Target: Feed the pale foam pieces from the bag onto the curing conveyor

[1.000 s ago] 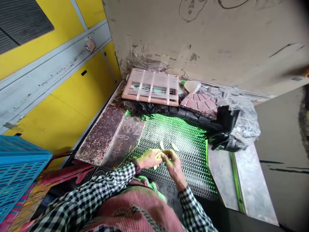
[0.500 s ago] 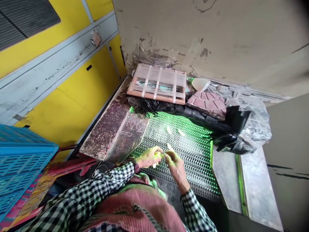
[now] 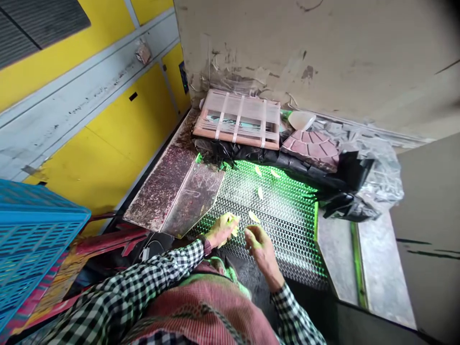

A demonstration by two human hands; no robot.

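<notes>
View: head camera, looking forward and down over a person's chest, frame tilted.

Left hand [image 3: 221, 231]: closed, fingers curled around a pale yellow-green piece [image 3: 233, 225]; only part of it shows, so its long axis cannot be told. A dark wrist band [image 3: 206, 246] sits just behind the hand.

Right hand [image 3: 258, 247]: narrow, fingertips [image 3: 249, 234] drawn together just beside the left hand; cannot tell whether they hold anything.

Nearest loose piece: a pale sliver [image 3: 253, 217] lies on the mesh just far of the right fingertips, long axis running from far left to near right. The right hand is nearer to it than the left.

Other pieces: three more pale slivers [image 3: 260, 192] lie well toward the far edge of the mesh.

Surface: hexagonal wire mesh [image 3: 283, 225], lit green, runs under both hands.

Left of mesh: a scratched, stained metal sheet [image 3: 192, 201].

Far edge: black plastic sheeting [image 3: 247, 160], a strapped wooden frame [image 3: 235, 120], a reddish fan-patterned tile [image 3: 311, 151], a clear plastic bag [image 3: 381, 177].

Rest: a blue plastic crate [image 3: 32, 235] at near left, a yellow panel [image 3: 108, 163] along the left, a stained concrete wall [image 3: 287, 48] beyond.
</notes>
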